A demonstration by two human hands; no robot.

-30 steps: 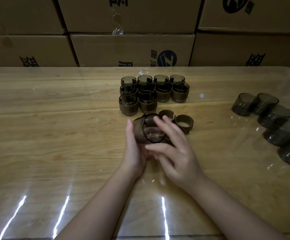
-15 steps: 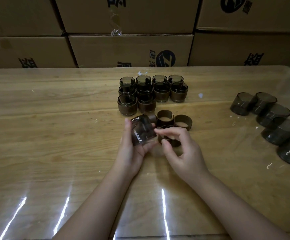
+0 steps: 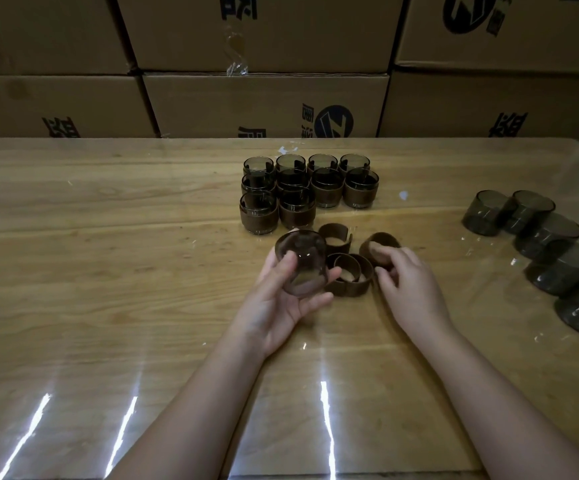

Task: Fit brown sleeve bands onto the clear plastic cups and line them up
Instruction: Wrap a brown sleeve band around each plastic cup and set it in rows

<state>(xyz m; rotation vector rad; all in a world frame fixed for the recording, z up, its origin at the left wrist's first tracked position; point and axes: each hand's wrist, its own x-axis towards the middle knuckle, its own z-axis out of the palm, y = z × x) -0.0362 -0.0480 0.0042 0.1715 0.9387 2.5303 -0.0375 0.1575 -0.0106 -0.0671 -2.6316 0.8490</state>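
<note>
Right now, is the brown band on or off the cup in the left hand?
Off. The cup in the left hand is bare; the right hand grips a loose band.

- Brown cardboard box, lower middle of the stack (image 3: 263,105): round dark logo (image 3: 335,121) with a slanted Z-like stroke. The dark Chinese characters beside it are cut off by the wooden table edge (image 3: 177,142) and unreadable.
- Upper right cardboard box (image 3: 530,39): a similar round logo, cropped by the frame top.
- Lower left cardboard box (image 3: 11,105) and lower right cardboard box (image 3: 437,105): one large dark character each, half hidden, unreadable.
</note>
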